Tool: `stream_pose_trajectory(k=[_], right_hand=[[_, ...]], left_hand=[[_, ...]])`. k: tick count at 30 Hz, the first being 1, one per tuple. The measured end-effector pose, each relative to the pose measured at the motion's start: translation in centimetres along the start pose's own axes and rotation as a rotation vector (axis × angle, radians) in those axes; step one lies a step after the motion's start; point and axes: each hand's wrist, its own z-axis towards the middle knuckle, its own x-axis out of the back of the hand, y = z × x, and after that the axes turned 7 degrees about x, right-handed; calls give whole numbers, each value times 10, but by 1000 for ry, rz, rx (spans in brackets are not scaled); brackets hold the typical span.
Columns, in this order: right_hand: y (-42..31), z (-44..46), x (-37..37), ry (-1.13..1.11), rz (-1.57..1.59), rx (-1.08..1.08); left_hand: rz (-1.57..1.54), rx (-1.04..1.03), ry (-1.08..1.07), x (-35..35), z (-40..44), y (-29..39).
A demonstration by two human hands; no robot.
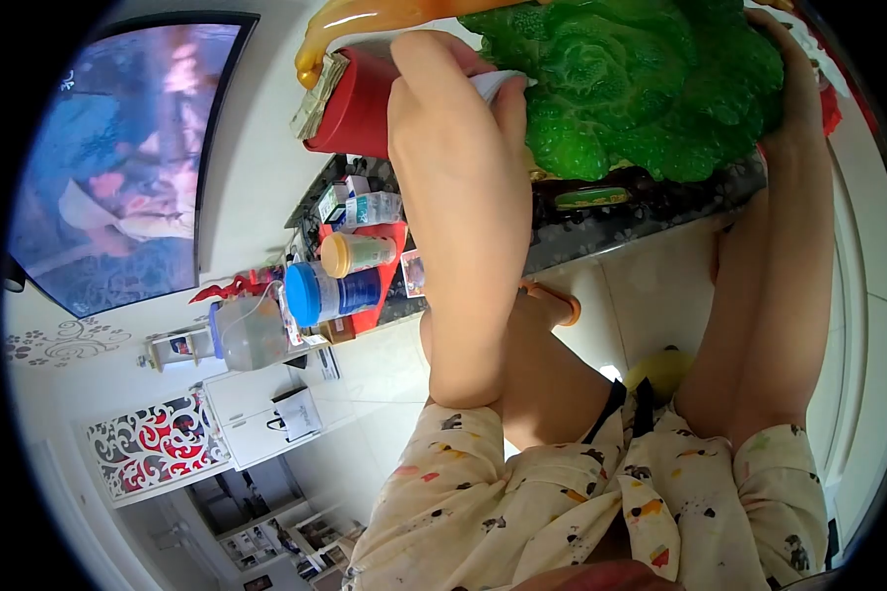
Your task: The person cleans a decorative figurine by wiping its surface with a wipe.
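A large glossy green ornament [650, 84], shaped like a leafy cabbage, stands on a dark base [650, 192] at the top of the view. My left hand [443, 67] is bent at the wrist and closed on a white cloth [498, 84], which lies against the ornament's left side. Around the ornament's right edge curves my right hand [784, 74], gripping it, with some fingertips hidden behind the leaves. Just left of my left hand is a red container [355, 103] with banknotes [318, 98] at its end. Above it extends an amber-coloured part [365, 22] of a figure.
The dark speckled counter [591, 231] also holds a blue-lidded tub [330, 294], a yellow-lidded jar [357, 254], small boxes and a clear plastic jug [251, 330]. A television [128, 148] hangs on the left wall. Pale floor tiles [650, 295] show below the counter.
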Motion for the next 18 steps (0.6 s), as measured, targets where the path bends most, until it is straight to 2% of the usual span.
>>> stream_pose_trajectory(k=[2, 6, 8, 13, 18], right_hand=[[-4, 9, 7, -29, 71, -82], [-5, -4, -1, -21, 2, -57], [-6, 10, 9, -10, 59, -159], [-4, -7, -6, 43, 17, -112], [-5, 8, 8, 60, 33, -160]], left_hand=[[49, -13, -16, 1, 1, 4], [30, -108, -85, 6, 9, 0], [18, -143, -109, 8, 11, 1], [25, -86, -153, 8, 8, 0], [-8, -42, -207, 9, 9, 5]])
